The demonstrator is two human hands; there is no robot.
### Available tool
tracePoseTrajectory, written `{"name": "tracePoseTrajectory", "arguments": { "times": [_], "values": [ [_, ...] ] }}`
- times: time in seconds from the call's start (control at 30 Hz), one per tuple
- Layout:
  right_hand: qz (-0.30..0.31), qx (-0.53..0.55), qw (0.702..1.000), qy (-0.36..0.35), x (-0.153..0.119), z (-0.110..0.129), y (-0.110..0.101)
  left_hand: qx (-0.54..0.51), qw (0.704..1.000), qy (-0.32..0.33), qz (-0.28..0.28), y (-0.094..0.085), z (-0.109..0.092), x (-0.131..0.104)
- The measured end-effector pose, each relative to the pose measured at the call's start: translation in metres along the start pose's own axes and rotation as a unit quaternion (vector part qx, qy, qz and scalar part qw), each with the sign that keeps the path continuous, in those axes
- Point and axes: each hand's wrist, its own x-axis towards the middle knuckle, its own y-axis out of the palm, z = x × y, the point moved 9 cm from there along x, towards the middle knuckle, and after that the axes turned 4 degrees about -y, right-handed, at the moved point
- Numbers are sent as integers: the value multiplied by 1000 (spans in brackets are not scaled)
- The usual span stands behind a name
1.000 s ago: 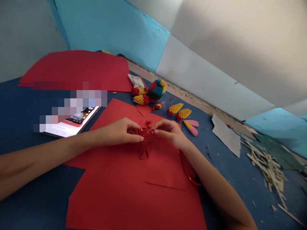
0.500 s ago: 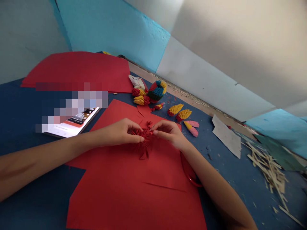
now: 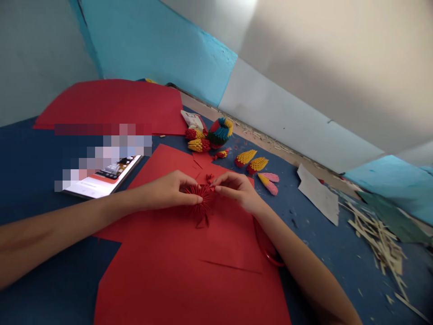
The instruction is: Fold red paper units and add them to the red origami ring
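My left hand (image 3: 177, 192) grips the left side of a round, spiky red folded-paper piece (image 3: 200, 204), its thumb lying across the top. At the upper right edge of that piece, the thumb and fingers of my right hand (image 3: 235, 187) pinch a small red paper piece (image 3: 213, 188). More small red folded pieces (image 3: 209, 177) lie just beyond the fingertips. Under both hands are large red paper sheets (image 3: 189, 280). Whether the small piece touches the round one is hard to tell.
A lit phone (image 3: 101, 180) rests at left, before a red paper stack (image 3: 115, 106). Behind the hands stand multicoloured folded-paper figures (image 3: 219, 133) and yellow-red cones (image 3: 246, 158). Red-handled scissors, partly hidden, are by my right forearm. Pale sticks (image 3: 380, 239) lie at right.
The view has tilted slightly, so the table things sit a little lower. Both hands keep nearly the same pose and hold.
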Motion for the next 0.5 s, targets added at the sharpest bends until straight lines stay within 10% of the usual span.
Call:
{"name": "tracePoseTrajectory", "arguments": {
  "times": [0.5],
  "values": [
    [5, -15, 1000, 1, 0, 0, 2, 34, 999, 1, -1, 0, 0, -1]
  ]
}}
